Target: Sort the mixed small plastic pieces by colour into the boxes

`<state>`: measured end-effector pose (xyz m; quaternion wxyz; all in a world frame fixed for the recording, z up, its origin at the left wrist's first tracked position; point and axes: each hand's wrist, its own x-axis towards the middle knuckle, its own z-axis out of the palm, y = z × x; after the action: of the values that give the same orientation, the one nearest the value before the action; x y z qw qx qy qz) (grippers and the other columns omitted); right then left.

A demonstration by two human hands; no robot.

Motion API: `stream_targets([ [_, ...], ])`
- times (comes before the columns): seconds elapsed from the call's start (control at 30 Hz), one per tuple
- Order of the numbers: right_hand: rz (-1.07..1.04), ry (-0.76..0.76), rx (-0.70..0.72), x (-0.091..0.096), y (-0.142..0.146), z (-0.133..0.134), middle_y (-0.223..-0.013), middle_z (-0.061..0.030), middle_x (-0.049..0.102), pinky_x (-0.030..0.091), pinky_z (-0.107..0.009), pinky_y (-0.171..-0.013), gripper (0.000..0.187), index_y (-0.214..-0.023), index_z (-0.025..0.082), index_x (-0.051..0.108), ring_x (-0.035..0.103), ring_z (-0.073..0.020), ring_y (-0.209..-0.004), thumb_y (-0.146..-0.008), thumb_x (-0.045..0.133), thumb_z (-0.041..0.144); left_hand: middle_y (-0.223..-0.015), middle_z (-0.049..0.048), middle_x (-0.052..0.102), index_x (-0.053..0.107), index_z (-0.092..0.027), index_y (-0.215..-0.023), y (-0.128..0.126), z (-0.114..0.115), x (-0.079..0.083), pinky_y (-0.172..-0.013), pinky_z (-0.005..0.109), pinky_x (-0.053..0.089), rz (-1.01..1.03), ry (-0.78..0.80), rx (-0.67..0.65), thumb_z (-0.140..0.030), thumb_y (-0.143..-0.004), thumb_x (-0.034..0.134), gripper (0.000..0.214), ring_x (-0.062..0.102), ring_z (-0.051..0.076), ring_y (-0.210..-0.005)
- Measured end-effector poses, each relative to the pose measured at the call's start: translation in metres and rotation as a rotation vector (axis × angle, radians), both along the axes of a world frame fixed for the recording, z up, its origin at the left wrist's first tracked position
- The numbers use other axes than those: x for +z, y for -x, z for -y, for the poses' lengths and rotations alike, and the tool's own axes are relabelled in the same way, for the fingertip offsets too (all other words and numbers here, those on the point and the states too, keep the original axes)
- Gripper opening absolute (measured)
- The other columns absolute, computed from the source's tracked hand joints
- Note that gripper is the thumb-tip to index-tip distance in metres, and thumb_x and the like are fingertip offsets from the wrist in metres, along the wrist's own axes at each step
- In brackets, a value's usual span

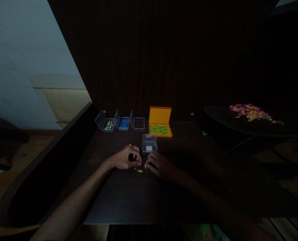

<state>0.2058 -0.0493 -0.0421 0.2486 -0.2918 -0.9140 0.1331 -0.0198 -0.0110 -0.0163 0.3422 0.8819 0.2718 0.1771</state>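
Note:
Both hands rest on a dark wooden table (129, 201) in dim light. My left hand (127, 157) is curled, fingertips pinched together near a few small yellow beads (139, 170) lying on the table. My right hand (160, 165) is curled too, its fingertips touching a yellow bead (145, 166). Just beyond the hands stands a small clear box (149, 146) with its lid open. Whether either pinch holds a bead is too small to see.
Along the back stand three clear open boxes holding pale beads (108, 125), blue beads (124, 124) and dark red beads (139, 123), plus an orange case (160, 117) with green beads. A dark round tray (229, 122) at right carries a pile of pink and yellow beads (250, 112).

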Motion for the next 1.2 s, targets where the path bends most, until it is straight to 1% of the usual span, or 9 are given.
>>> stream_targets([
  [0.1, 0.021, -0.026, 0.003, 0.0, 0.001, -0.001, -0.085, -0.0062, 0.057, 0.045, -0.028, -0.07, 0.011, -0.086, 0.017, 0.057, 0.052, -0.0166, -0.079, -0.091, 0.048, 0.018, -0.076, 0.0014, 0.063, 0.071, -0.018, -0.079, 0.0, -0.001, -0.001, -0.073, 0.027, 0.041, -0.012, 0.011, 0.008, -0.027, -0.081, 0.065, 0.011, 0.054, 0.012, -0.072],
  [0.23, -0.065, -0.018, -0.052, 0.003, -0.003, -0.006, -0.086, -0.0064, 0.057, 0.046, -0.029, -0.071, 0.008, -0.088, 0.017, 0.055, 0.052, -0.0167, -0.08, -0.092, 0.048, 0.018, -0.072, 0.0014, 0.06, 0.07, -0.016, -0.078, -0.002, -0.002, -0.004, -0.069, 0.026, 0.042, 0.043, 0.027, 0.062, -0.033, -0.084, 0.062, 0.02, 0.053, 0.012, -0.068],
  [0.37, -0.208, -0.025, -0.216, 0.007, -0.011, -0.018, -0.089, -0.0062, 0.057, 0.046, -0.032, -0.077, 0.008, -0.09, 0.018, 0.055, 0.054, -0.0178, -0.085, -0.092, 0.047, 0.019, -0.073, 0.0015, 0.059, 0.068, -0.015, -0.081, -0.011, -0.003, -0.008, -0.065, 0.024, 0.042, 0.185, 0.013, 0.249, -0.035, -0.086, 0.059, 0.023, 0.052, 0.012, -0.066],
  [0.47, -0.278, -0.089, -0.341, 0.003, -0.012, -0.028, -0.088, -0.0065, 0.056, 0.046, -0.033, -0.079, 0.01, -0.089, 0.019, 0.056, 0.054, -0.0189, -0.086, -0.092, 0.047, 0.02, -0.072, 0.0013, 0.059, 0.068, -0.015, -0.084, -0.022, -0.003, -0.011, -0.062, 0.024, 0.041, 0.265, -0.05, 0.417, -0.036, -0.087, 0.058, 0.024, 0.051, 0.012, -0.064],
  [0.57, -0.281, -0.126, -0.414, -0.003, -0.01, -0.034, -0.086, -0.0068, 0.056, 0.046, -0.034, -0.078, 0.012, -0.086, 0.019, 0.057, 0.054, -0.02, -0.085, -0.092, 0.046, 0.02, -0.078, 0.0023, 0.062, 0.068, -0.016, -0.087, -0.03, -0.004, -0.014, -0.065, 0.025, 0.043, 0.273, -0.097, 0.489, -0.034, -0.088, 0.056, 0.022, 0.055, 0.013, -0.069],
  [0.7, -0.254, -0.147, -0.429, -0.009, -0.007, -0.036, -0.085, -0.0066, 0.056, 0.046, -0.035, -0.077, 0.014, -0.086, 0.02, 0.058, 0.054, -0.0202, -0.084, -0.092, 0.046, 0.02, -0.082, 0.0032, 0.063, 0.069, -0.017, -0.088, -0.034, -0.008, -0.016, -0.074, 0.028, 0.046, 0.265, -0.122, 0.502, -0.032, -0.088, 0.056, 0.02, 0.059, 0.015, -0.078],
  [1.0, -0.241, -0.152, -0.403, -0.012, -0.007, -0.038, -0.081, -0.0059, 0.055, 0.047, -0.033, -0.075, 0.016, -0.087, 0.019, 0.063, 0.054, -0.0192, -0.081, -0.091, 0.047, 0.018, -0.079, 0.0028, 0.056, 0.071, -0.017, -0.088, -0.036, -0.01, -0.018, -0.077, 0.028, 0.047, 0.216, -0.119, 0.495, -0.031, -0.091, 0.051, 0.024, 0.058, 0.016, -0.078],
  [1.13, -0.284, -0.133, -0.414, -0.009, -0.01, -0.035, -0.082, -0.0058, 0.054, 0.048, -0.033, -0.073, 0.021, -0.095, 0.019, 0.065, 0.054, -0.0187, -0.08, -0.092, 0.045, 0.019, -0.09, 0.0038, 0.055, 0.068, -0.019, -0.097, -0.03, -0.008, -0.017, -0.085, 0.03, 0.048, 0.257, -0.162, 0.506, -0.026, -0.092, 0.045, 0.024, 0.057, 0.016, -0.089],
  [1.2, -0.307, -0.113, -0.385, -0.005, -0.012, -0.028, -0.084, -0.0058, 0.055, 0.048, -0.032, -0.073, 0.021, -0.099, 0.019, 0.065, 0.055, -0.0182, -0.08, -0.092, 0.045, 0.02, -0.097, 0.0048, 0.053, 0.066, -0.019, -0.1, -0.026, -0.007, -0.016, -0.091, 0.033, 0.046, 0.269, -0.188, 0.518, -0.025, -0.092, 0.046, 0.022, 0.055, 0.017, -0.097],
])
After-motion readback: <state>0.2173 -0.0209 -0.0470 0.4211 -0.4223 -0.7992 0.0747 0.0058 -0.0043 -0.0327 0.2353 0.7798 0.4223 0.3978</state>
